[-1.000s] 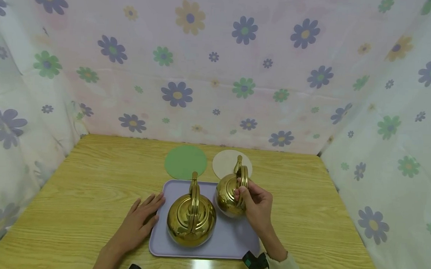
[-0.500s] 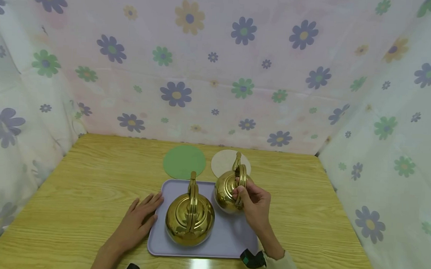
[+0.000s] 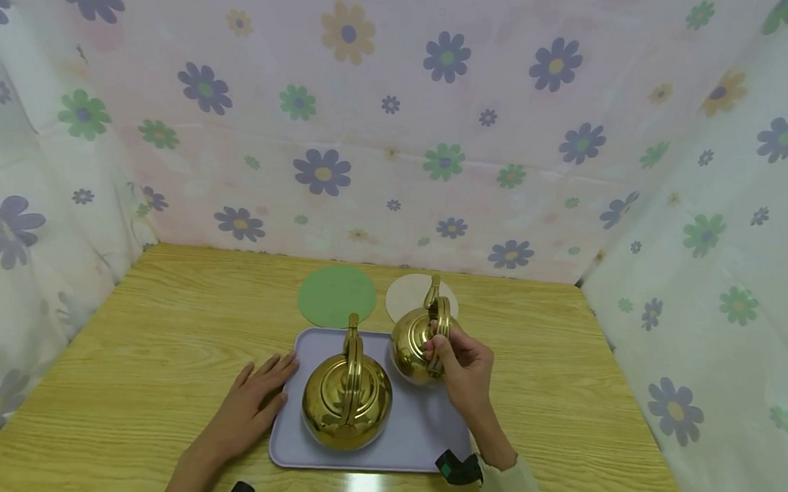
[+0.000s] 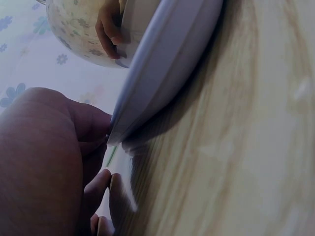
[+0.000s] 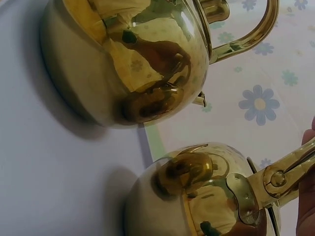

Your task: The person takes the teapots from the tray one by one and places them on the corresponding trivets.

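Observation:
My right hand (image 3: 470, 374) grips the arched handle of the smaller gold kettle (image 3: 406, 343), over the far right part of a lavender tray (image 3: 425, 442). A shadow shows beside this kettle (image 5: 202, 201) in the right wrist view; whether its base touches the tray I cannot tell. Left of it, a larger gold kettle (image 3: 323, 415) stands upright on the tray, spout pointing away. My left hand (image 3: 251, 401) lies with fingers extended against the tray's left edge. In the left wrist view, fingers of that hand (image 4: 44, 152) touch the tray rim (image 4: 162, 64).
Behind the tray, a green round mat (image 3: 335, 295) and a cream round mat (image 3: 405, 294) lie on the wooden table (image 3: 186, 318). The smaller kettle's spout overlaps the cream mat from above. Flowered curtains (image 3: 368, 230) enclose the back and both sides.
The right hand and the smaller kettle have shifted slightly away from the person, toward the cream mat. The left hand, tray and larger kettle keep their places.

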Motion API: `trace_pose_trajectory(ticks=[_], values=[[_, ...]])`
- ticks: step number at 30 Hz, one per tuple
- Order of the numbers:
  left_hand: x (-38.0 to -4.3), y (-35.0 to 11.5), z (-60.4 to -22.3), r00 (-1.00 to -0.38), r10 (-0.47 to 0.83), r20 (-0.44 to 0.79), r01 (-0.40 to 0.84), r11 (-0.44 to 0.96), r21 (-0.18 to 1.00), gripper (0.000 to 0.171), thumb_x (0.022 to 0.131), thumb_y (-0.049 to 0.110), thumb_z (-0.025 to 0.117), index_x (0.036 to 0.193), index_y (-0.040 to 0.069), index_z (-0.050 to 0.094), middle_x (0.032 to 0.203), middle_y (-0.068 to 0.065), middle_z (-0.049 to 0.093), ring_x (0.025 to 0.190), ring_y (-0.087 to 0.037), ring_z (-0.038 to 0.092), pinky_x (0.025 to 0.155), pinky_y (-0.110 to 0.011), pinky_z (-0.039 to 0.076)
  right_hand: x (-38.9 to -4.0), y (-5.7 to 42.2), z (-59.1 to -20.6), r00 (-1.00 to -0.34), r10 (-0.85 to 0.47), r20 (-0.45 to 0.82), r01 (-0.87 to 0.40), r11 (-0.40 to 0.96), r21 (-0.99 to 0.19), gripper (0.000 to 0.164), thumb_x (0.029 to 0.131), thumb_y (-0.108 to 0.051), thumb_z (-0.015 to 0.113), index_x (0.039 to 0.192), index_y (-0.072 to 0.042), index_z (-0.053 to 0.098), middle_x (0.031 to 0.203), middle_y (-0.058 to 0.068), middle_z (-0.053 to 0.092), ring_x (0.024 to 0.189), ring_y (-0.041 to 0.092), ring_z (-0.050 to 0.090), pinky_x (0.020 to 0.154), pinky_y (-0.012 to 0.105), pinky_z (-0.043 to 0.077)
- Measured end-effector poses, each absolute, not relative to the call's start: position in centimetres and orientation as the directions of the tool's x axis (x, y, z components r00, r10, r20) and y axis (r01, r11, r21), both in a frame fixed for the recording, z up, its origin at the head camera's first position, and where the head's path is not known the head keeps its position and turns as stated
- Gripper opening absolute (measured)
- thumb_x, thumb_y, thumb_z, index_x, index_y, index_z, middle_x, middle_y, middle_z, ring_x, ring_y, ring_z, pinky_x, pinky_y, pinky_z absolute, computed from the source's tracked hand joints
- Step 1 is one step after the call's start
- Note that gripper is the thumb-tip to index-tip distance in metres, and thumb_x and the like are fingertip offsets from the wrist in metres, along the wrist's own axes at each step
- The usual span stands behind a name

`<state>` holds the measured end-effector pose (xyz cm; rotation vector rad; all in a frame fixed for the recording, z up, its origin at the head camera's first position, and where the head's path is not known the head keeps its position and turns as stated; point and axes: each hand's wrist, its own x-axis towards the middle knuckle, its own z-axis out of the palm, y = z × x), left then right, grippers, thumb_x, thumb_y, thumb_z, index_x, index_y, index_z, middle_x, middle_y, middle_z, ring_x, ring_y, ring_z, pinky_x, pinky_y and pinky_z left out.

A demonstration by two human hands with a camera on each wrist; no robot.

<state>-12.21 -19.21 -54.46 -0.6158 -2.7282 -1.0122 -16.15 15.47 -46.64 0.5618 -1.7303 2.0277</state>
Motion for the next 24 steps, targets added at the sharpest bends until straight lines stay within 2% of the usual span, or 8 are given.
trace_pose_trajectory(ticks=[10,24], values=[[-12.3,-19.3,-54.7,-0.9,0.319,0.297,0.436,0.678,0.592,0.048,0.102,0.016,0.059,0.149,0.009,0.053,0.157,-0.007,0.048,0.145,-0.043,0.04,0.123,-0.056,0.011,-16.6,15.3,-46.4,-0.851,0.07,0.52,-0.524,-0.144,-0.839,0.026,0.097,0.01,0.059,0.11,0.032,0.058,0.079,0.002,0.074,0.066,0.009,0.07,0.064,0.022,0.06],[-12.3,-19.2,-54.5,-0.904,0.315,0.29,0.428,0.677,0.6,0.048,0.102,0.016,0.059,0.149,0.008,0.052,0.157,-0.008,0.048,0.145,-0.043,0.039,0.122,-0.058,0.012,-17.3,15.2,-46.2,-0.866,0.091,0.491,-0.499,-0.105,-0.86,0.026,0.098,0.005,0.061,0.111,0.027,0.062,0.079,-0.002,0.073,0.066,0.01,0.068,0.063,0.021,0.059]])
